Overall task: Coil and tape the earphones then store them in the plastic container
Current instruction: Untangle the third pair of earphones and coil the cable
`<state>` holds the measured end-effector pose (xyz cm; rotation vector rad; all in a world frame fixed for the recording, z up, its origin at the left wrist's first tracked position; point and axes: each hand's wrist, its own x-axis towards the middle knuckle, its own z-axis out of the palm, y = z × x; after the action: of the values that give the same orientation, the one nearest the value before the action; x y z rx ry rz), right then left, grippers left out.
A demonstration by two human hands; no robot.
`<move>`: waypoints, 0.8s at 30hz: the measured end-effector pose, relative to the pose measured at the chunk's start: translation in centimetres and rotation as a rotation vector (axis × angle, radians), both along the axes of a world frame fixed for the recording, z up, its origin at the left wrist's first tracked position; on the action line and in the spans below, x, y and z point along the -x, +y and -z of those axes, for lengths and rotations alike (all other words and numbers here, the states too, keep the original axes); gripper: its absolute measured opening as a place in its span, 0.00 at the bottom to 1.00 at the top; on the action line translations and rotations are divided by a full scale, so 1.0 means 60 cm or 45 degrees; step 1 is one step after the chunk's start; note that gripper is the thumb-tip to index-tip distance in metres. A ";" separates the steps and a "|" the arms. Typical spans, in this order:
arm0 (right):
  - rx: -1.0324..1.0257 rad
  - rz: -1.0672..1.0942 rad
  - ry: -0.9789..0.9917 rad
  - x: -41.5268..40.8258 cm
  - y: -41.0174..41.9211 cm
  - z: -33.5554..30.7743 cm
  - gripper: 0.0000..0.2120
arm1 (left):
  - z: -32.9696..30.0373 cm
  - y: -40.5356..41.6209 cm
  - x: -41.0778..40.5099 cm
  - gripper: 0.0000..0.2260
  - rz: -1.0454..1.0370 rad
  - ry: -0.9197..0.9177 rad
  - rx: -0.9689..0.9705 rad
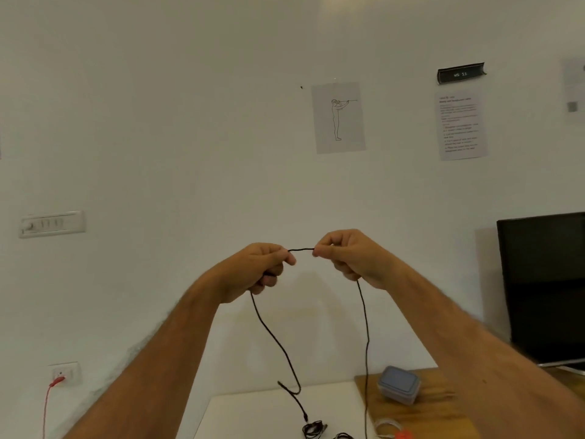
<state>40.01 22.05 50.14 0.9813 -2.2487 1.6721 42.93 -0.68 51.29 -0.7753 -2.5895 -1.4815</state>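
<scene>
A: Left side, status?
B: Left hand [258, 267] raised before the wall, fingers curled, pinching the black earphone cable [300, 249]; one end hangs to the white table [253, 413].
A: Right side?
B: Right hand [348, 255] pinches the same cable, a short span taut between. Lidded plastic container [399, 384] sits on the wooden desk [443, 403].

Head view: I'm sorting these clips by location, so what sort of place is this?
Probably an office or lab workstation: a dark monitor on a wooden desk, a printed instruction sheet and a "WS 11" sign on the white wall.
</scene>
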 end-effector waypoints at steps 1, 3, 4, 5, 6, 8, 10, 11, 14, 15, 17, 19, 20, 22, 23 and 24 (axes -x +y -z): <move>0.002 0.016 0.019 0.001 0.009 -0.001 0.07 | 0.002 -0.012 0.001 0.12 -0.001 0.010 -0.023; -0.016 0.055 0.065 0.003 0.024 -0.001 0.07 | 0.006 -0.033 0.002 0.13 -0.006 0.033 -0.037; -0.017 0.083 0.092 0.002 0.030 0.000 0.07 | 0.008 -0.042 0.001 0.13 -0.011 0.037 -0.041; -0.006 0.107 0.117 0.003 0.034 0.001 0.08 | 0.010 -0.048 0.002 0.13 -0.019 0.031 -0.048; 0.014 0.119 0.131 0.003 0.037 0.001 0.08 | 0.012 -0.053 0.002 0.13 -0.028 0.021 -0.061; 0.050 0.096 0.118 0.002 0.041 0.000 0.08 | 0.014 -0.060 0.003 0.12 -0.051 0.012 -0.077; 0.071 0.052 0.092 -0.001 0.043 -0.003 0.08 | 0.014 -0.066 0.004 0.12 -0.065 0.030 -0.075; 0.060 0.038 0.078 -0.003 0.043 -0.004 0.09 | 0.013 -0.067 0.005 0.12 -0.071 0.041 -0.078; -0.061 0.010 0.026 -0.004 0.043 -0.003 0.07 | 0.009 -0.063 0.002 0.13 -0.104 0.058 -0.083; -0.107 0.005 0.014 -0.005 0.040 -0.003 0.05 | 0.007 -0.058 0.001 0.14 -0.107 0.050 -0.073; -0.200 -0.025 -0.029 -0.008 0.027 -0.004 0.07 | 0.006 -0.040 -0.002 0.14 -0.102 0.040 -0.022; -0.272 -0.082 -0.069 -0.012 0.005 -0.004 0.13 | 0.005 -0.015 -0.005 0.14 -0.095 0.055 0.047; -0.289 -0.105 -0.058 -0.015 -0.008 -0.005 0.13 | 0.004 -0.002 -0.005 0.14 -0.093 0.073 0.076; -0.289 -0.080 0.033 -0.016 -0.028 -0.009 0.11 | 0.001 0.016 -0.005 0.15 -0.081 0.103 0.114; -0.276 -0.035 0.098 -0.015 -0.031 -0.013 0.10 | -0.002 0.018 -0.006 0.14 -0.077 0.106 0.116; -0.257 0.023 0.161 -0.014 -0.030 -0.018 0.08 | -0.004 0.015 -0.006 0.14 -0.081 0.103 0.106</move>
<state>40.83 20.27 51.20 1.0732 -2.3674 1.3551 43.31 0.23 51.52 -0.7371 -2.6042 -1.3055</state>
